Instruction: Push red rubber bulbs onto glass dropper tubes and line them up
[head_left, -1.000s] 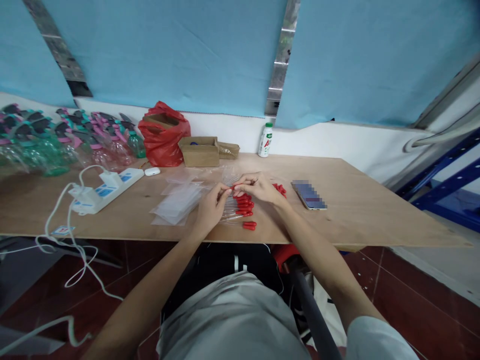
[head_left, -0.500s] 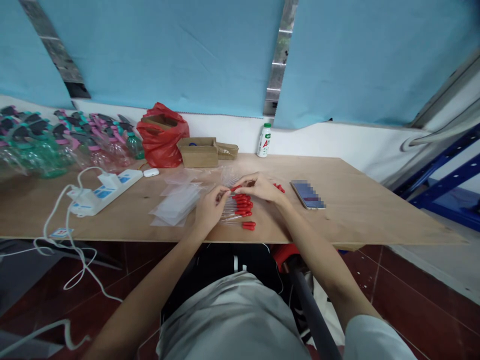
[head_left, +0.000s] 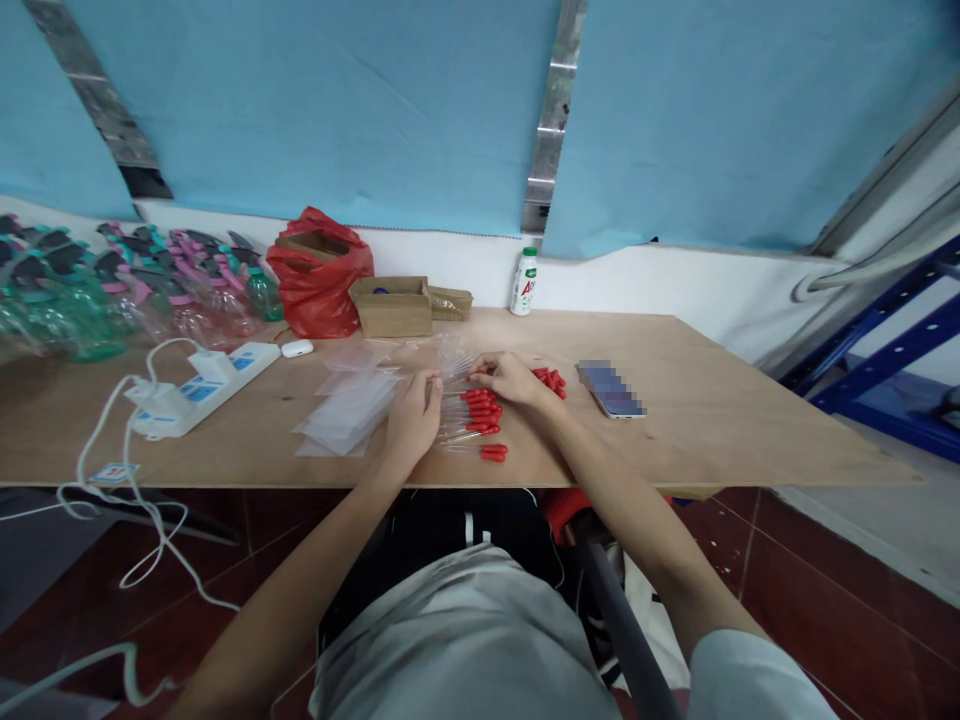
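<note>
Several clear droppers with red bulbs (head_left: 480,412) lie in a row on the wooden table (head_left: 720,410) in front of me. My left hand (head_left: 414,412) rests beside their glass tips, fingers curled on a clear tube. My right hand (head_left: 510,376) pinches the red end of a dropper just above the row. A small heap of loose red bulbs (head_left: 550,379) sits right of my right hand. A stack of clear plastic bags (head_left: 349,408) lies left of my left hand.
A phone (head_left: 611,389) lies to the right. At the back stand a small cardboard box (head_left: 391,305), a red plastic bag (head_left: 319,270) and a white bottle (head_left: 524,281). A power strip (head_left: 196,377) with cables and many spray bottles (head_left: 105,290) fill the left.
Both hands lowered slightly toward the row of droppers; the left hand shifted a little left and its fingers curled downward. The view drifted slightly.
</note>
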